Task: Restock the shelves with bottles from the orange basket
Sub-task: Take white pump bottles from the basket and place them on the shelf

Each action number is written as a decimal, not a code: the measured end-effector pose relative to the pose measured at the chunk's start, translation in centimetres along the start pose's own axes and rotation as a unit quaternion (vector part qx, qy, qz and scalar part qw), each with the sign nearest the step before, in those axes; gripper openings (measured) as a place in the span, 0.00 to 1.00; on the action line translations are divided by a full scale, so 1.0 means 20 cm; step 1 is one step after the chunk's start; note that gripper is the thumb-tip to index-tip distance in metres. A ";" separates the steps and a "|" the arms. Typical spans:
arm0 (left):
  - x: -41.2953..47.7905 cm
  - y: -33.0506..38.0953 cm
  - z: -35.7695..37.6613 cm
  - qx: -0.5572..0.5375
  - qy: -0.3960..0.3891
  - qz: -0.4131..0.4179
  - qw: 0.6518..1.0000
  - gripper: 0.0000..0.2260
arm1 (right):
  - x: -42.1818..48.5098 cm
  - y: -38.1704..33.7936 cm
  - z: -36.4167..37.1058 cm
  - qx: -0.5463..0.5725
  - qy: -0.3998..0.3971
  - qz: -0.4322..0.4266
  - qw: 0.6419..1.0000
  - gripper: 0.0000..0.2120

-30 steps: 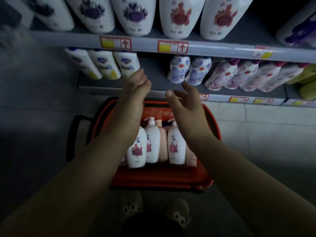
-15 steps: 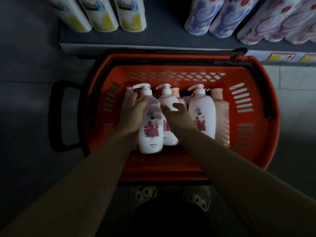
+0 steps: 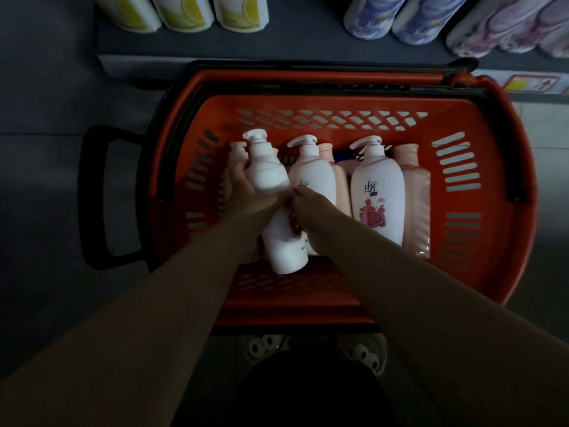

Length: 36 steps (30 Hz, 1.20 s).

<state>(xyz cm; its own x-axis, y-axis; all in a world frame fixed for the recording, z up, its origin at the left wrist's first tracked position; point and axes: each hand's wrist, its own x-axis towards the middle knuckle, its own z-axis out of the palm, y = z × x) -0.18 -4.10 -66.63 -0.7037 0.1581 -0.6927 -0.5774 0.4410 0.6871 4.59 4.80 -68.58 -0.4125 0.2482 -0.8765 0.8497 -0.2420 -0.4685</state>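
A: Where does the white pump bottle (image 3: 268, 177) lie?

B: Tilted, at the left of the orange basket (image 3: 498, 167), beside upright pump bottles (image 3: 377, 192). My left hand (image 3: 246, 195) grips its shoulder; my right hand (image 3: 308, 208) curls round its middle

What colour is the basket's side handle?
Black side handle, clearest in the head view.

The orange basket (image 3: 492, 180) is moulded plastic, smooth with a dull sheen and slotted walls. Its black handle (image 3: 92, 195) at the left looks like matt plastic. The tilted white pump bottle (image 3: 268, 174) in the centre is smooth, glossy plastic, as is the upright white bottle (image 3: 377, 180) to its right, with its printed floral label. The pink bottles (image 3: 415, 192) look satin-finished. The grey floor (image 3: 46, 87) looks matt.
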 end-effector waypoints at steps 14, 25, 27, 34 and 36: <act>-0.48 0.38 -0.13 -0.094 -0.125 -0.032 0.987 0.12 | -0.66 -0.18 -0.34 0.144 -0.136 -0.042 0.979 0.12; -0.79 1.06 -0.06 -0.159 -0.193 0.079 0.965 0.02 | -1.16 -0.61 -0.65 0.215 -0.100 -0.167 0.957 0.20; -0.83 1.19 -0.04 -0.157 -0.194 0.095 0.964 0.07 | -1.23 -0.68 -0.70 0.225 -0.085 -0.192 0.951 0.18; -0.96 1.53 0.05 -0.143 -0.192 0.139 0.961 0.18 | -1.47 -0.91 -0.88 0.253 -0.053 -0.250 0.933 0.17; -0.99 1.63 0.07 -0.132 -0.196 0.158 0.959 0.15 | -1.53 -0.99 -0.95 0.238 -0.041 -0.268 0.933 0.16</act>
<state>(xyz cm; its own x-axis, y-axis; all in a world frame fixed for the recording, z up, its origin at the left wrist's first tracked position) -4.44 8.42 -30.85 -0.6808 0.5905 -0.4335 -0.4816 0.0850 0.8722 6.67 19.72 -30.42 -0.7764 0.3856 -0.4985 0.2798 -0.4978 -0.8209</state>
